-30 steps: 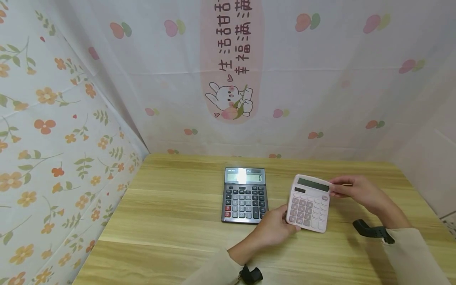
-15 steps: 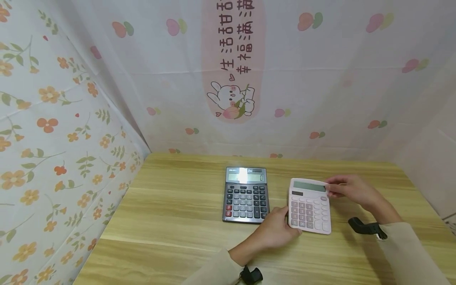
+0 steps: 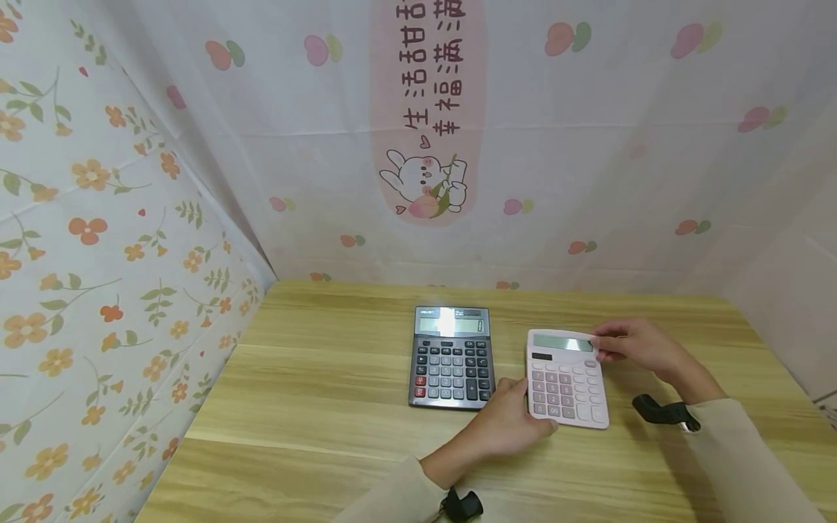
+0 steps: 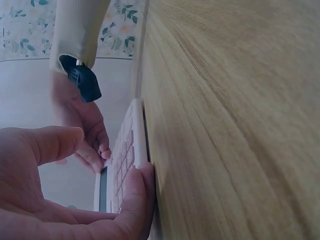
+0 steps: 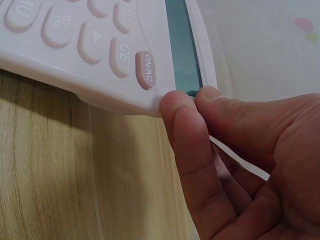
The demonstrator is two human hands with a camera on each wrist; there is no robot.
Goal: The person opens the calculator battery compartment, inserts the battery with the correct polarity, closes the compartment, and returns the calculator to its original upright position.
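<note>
A pale pink calculator [image 3: 566,381] is between both hands at the right of the table, face up and turned slightly counterclockwise. My left hand [image 3: 511,421] holds its lower left corner, the fingers curled at the edge. Seen from the left wrist, a fingertip [image 4: 132,197] lies against the rim, close to the wood. With thumb and fingers, my right hand [image 5: 235,165] pinches the upper right corner beside the green display [image 5: 183,50]. The right wrist view shows a shadow under that side of the calculator. A grey-black calculator [image 3: 451,359] showing 0 lies left of the pink one.
The wooden table [image 3: 314,378] reaches back to a white curtain [image 3: 301,181] with a rabbit print. A floral cloth [image 3: 118,254] hangs along the left side. The dark calculator stands close beside my left hand.
The pink calculator has turned counterclockwise, its top swinging left and slightly nearer to me. My right hand has moved left with it; my left hand has barely shifted. The dark calculator stays put.
</note>
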